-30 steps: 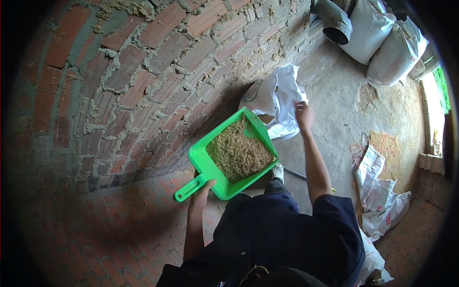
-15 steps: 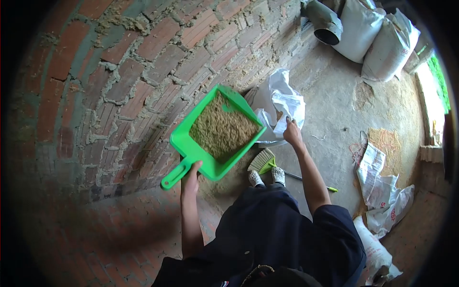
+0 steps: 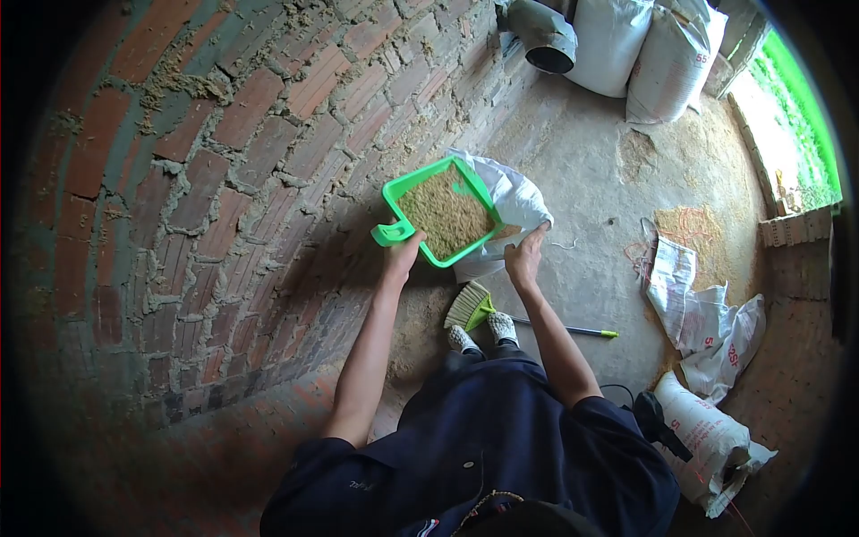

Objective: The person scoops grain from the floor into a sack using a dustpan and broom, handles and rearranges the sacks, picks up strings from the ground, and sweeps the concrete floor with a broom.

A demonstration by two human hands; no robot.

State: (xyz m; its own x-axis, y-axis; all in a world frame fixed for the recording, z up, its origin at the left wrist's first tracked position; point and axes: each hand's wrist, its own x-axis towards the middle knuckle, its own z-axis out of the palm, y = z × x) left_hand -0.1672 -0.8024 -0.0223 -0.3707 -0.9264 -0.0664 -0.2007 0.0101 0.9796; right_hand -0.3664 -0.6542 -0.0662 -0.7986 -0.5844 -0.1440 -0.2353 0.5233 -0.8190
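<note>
My left hand (image 3: pixel 402 256) grips a green dustpan (image 3: pixel 481 190) near the base of its handle. A heap of loose light-brown material (image 3: pixel 445 215), like sawdust or bran, fills the pan. The pan's front edge lies over the mouth of a white woven sack (image 3: pixel 512 190) standing by the brick wall. My right hand (image 3: pixel 526 256) is closed on the near side of the sack's rim. Some brown material shows just inside the mouth; the pan hides most of the opening.
A broom (image 3: pixel 469 307) lies at my feet, its handle pointing right. The brick wall (image 3: pixel 242 197) rises on the left. Full white sacks (image 3: pixel 667 67) and a grey pipe elbow (image 3: pixel 542 36) stand at the back. Flattened sacks (image 3: pixel 689 304) and spilled material lie right.
My left hand has carried the loaded dustpan away from me, and its front edge now overlaps the sack's mouth. My right hand keeps hold of the rim. The view has shifted.
</note>
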